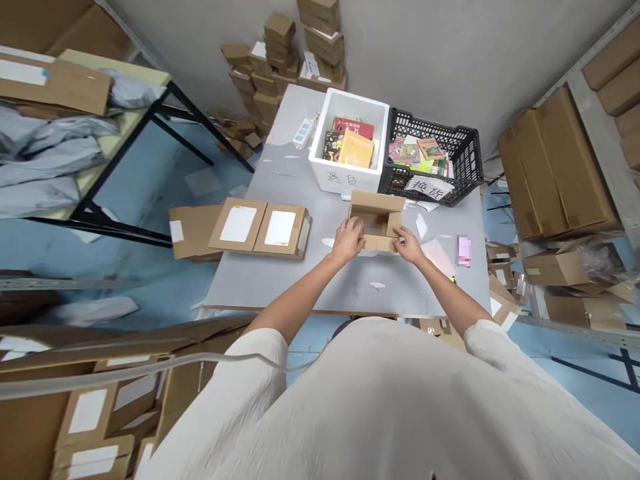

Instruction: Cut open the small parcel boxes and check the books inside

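A small brown cardboard box (376,203) stands on the grey table with its top flaps up. My left hand (349,238) grips its left side, fingers bent over the edge. At its near right corner, my right hand (409,245) pinches the cardboard of a flap. The inside of the box is partly visible between the flaps, and I cannot make out anything in it. To the left lie closed cardboard parcels (260,229) with white labels.
A white foam bin (349,175) and a black plastic crate (470,157) at the back hold books. A power strip (303,133) lies near the bin. Paper scraps and a pink blurred object (464,252) are at the right of the table (280,283). Boxes and shelves surround it.
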